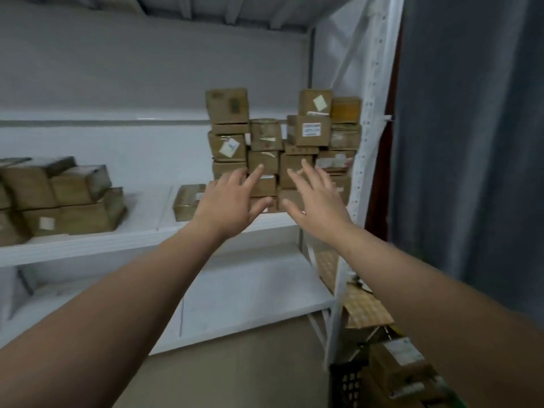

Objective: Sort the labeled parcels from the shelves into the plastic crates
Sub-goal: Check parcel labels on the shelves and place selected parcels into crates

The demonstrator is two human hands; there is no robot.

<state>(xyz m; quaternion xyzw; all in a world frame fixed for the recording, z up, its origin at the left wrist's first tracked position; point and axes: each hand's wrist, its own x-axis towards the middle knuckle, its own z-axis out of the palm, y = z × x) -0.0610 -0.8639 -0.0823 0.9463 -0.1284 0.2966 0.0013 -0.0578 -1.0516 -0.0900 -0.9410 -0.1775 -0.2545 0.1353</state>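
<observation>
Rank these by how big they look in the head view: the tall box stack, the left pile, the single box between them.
1. tall stack
2. left pile, though the picture edge cuts it off
3. single box

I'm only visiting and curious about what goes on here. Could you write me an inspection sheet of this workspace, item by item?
Surface: white middle shelf of a metal rack, carrying the parcels.
Job's things: tall stack of brown labeled parcels at the shelf's right end; lower pile at the left; single parcel between them; dark plastic crate on the floor, lower right.
Clutter: cardboard sheets by the rack's right upright.
Grippers: left hand and right hand both open, fingers spread, in front of the stack, holding nothing.
Cables: nothing seen.
Surroundings: grey-blue curtain at right; pale wall behind.
</observation>
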